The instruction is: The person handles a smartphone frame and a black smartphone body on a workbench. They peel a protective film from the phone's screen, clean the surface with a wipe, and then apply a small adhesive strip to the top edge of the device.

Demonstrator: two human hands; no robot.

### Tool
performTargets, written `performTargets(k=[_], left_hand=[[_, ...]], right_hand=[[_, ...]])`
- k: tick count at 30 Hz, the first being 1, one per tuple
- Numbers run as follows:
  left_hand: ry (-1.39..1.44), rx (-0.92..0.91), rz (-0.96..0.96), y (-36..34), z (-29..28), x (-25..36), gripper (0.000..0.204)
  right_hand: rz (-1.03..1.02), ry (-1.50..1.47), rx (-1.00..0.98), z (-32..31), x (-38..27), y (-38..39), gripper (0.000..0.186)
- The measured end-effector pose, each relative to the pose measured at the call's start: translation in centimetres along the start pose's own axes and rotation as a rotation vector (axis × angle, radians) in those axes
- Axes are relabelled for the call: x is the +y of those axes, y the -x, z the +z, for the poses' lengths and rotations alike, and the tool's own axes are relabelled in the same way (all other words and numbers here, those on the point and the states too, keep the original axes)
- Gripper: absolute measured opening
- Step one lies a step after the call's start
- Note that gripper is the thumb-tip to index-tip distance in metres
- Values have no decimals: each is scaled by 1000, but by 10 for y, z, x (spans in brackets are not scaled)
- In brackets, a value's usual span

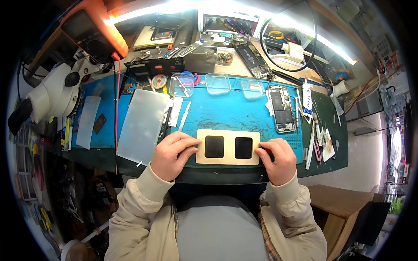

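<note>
A flat gold-coloured rectangular plate (229, 148) with two dark, rounded square panels lies at the front of the blue work mat (213, 111). My left hand (172, 155) pinches its left edge between thumb and fingers. At the opposite edge, my right hand (278, 159) grips it the same way. Whether the plate rests on the mat or is slightly raised, I cannot tell. Beyond my right hand lies an opened phone (282, 108) with its battery and inner parts showing. A translucent sheet (141, 124) lies beyond my left hand, and a slim white-handled blade (184, 116) is beside it.
Three clear plastic boxes, one a middle box (218, 83), line the mat's back. A white microscope (52, 93) and an orange multimeter (93, 30) stand left. Glue tube (307, 99), tweezers and brushes lie right. Another opened phone (252, 58) sits behind, near a ring-shaped black frame (261, 41).
</note>
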State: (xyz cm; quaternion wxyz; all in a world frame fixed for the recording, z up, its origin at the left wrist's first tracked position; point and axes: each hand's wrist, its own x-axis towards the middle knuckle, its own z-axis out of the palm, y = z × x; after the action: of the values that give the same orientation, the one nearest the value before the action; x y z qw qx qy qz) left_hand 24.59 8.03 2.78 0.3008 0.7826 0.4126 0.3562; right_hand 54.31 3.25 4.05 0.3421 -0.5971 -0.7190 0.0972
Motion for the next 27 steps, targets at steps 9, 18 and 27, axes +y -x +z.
performTargets(k=[9, 18, 27], left_hand=[[-46, 22, -69, -7, 2, 9, 29], [-106, -20, -130, -5, 5, 17, 36], [-191, -34, -30, -7, 2, 15, 40]], right_hand=[[5, -125, -1, -7, -9, -2, 26], [-58, -107, -33, -9, -6, -4, 36], [-129, -69, -42, -12, -8, -8, 41]])
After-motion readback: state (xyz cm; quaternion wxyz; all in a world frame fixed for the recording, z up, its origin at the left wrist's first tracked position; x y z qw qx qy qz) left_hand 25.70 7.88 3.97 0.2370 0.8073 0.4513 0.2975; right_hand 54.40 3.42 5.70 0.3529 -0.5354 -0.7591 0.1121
